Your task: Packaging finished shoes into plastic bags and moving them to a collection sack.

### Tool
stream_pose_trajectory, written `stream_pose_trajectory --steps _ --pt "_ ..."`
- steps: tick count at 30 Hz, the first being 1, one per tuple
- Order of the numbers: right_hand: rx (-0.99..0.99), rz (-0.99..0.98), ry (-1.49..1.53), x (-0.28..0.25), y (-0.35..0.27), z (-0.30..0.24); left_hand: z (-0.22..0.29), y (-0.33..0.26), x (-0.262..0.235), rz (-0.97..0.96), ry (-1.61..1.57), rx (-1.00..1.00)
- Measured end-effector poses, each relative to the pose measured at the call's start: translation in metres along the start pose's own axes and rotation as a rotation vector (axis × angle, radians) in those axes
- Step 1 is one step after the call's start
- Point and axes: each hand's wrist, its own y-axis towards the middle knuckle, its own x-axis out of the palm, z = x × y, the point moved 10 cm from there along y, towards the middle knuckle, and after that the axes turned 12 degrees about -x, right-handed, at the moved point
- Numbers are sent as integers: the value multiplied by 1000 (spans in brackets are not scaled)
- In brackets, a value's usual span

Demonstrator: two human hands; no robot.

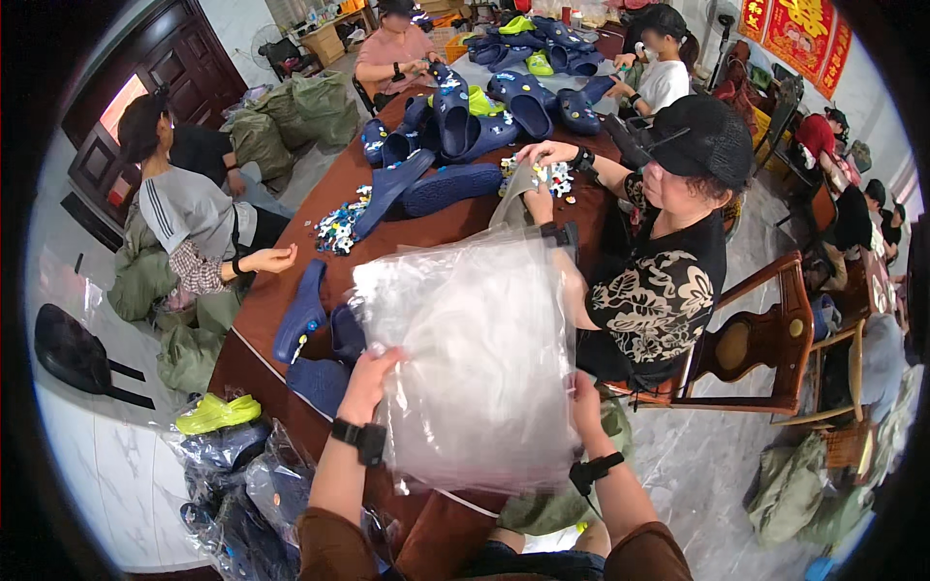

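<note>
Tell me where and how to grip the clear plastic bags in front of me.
Best by the two opposite side edges, around mid-height, coming from left and right, as the left hand and right hand do. The clear plastic bags look thin, wide and loosely layered, so pinching all layers together should probably stop them sliding apart.

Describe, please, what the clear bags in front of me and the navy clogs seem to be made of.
Clear bags: probably thin plastic film, glossy, as the transparency, wrinkles and bright reflections suggest. Navy clogs: perhaps moulded foam or rubber, mostly matte, judging by their smooth, thick shapes.
</note>
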Motion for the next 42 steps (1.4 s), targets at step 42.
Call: stream_pose_trajectory --steps 42 --pt "604 -112 471 24 -86 112 -120 15 10 285 865 -168"
